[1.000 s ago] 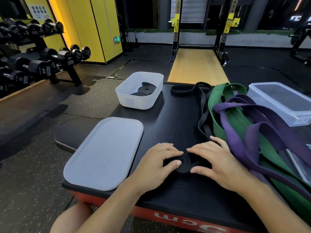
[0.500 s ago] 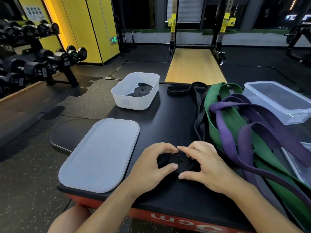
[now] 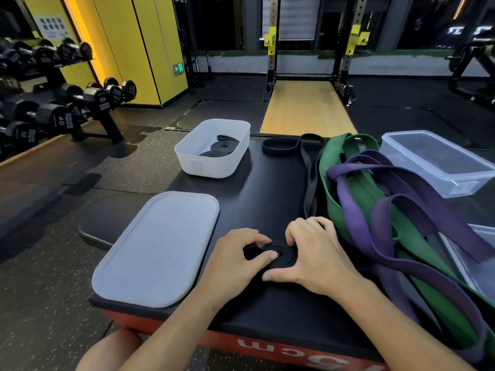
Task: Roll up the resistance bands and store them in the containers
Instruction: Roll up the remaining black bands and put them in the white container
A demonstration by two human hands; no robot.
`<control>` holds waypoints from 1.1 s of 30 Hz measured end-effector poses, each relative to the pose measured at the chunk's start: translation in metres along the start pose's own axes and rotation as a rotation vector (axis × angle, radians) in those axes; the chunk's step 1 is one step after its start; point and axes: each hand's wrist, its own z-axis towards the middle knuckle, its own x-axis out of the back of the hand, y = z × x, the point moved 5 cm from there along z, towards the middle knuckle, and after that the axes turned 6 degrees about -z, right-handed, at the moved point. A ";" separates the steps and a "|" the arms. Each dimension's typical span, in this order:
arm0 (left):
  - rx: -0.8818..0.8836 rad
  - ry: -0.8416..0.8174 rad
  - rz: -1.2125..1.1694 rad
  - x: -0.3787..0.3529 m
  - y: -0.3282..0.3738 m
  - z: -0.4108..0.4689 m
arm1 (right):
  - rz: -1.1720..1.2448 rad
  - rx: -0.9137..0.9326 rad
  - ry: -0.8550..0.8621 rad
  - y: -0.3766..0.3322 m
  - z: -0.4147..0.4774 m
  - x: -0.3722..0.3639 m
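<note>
Both hands, left hand (image 3: 235, 259) and right hand (image 3: 318, 257), pinch the black coil (image 3: 281, 255) flat on the tabletop (image 3: 267, 204), its unrolled tail (image 3: 310, 180) running straight away (right hand nearer).

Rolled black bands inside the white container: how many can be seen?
2. Both lie in the white container: one rolled black band nearer, one behind it. More may be hidden.

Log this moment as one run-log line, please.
step: rolling black band | left hand: on coil | right hand: on coil | white tub: holds rolled black bands | green, purple bands: loose
</note>
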 end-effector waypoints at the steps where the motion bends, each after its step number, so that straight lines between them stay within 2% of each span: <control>1: 0.012 -0.001 -0.005 0.000 0.000 0.000 | -0.028 -0.013 0.001 -0.002 0.000 0.000; 5: 0.034 -0.027 -0.049 -0.001 -0.002 0.001 | -0.117 -0.004 -0.004 -0.007 -0.002 -0.001; 12: 0.043 -0.038 -0.053 -0.002 -0.005 0.002 | 0.167 0.173 -0.108 0.024 -0.012 0.011; 16: 0.046 -0.044 -0.051 -0.005 -0.006 0.001 | 0.090 0.219 -0.125 0.028 -0.012 0.023; 21: 0.066 -0.049 -0.061 -0.005 -0.009 0.002 | 0.105 0.236 -0.153 0.028 -0.012 0.034; 26: 0.035 -0.093 -0.013 -0.007 -0.008 0.001 | -0.114 0.291 0.000 0.034 -0.016 0.031; 29: -0.012 -0.122 0.013 -0.009 -0.006 0.001 | -0.144 0.336 0.106 0.022 -0.018 0.027; 33: -0.033 -0.151 -0.001 -0.010 -0.007 0.001 | -0.032 0.262 0.004 0.026 -0.013 0.015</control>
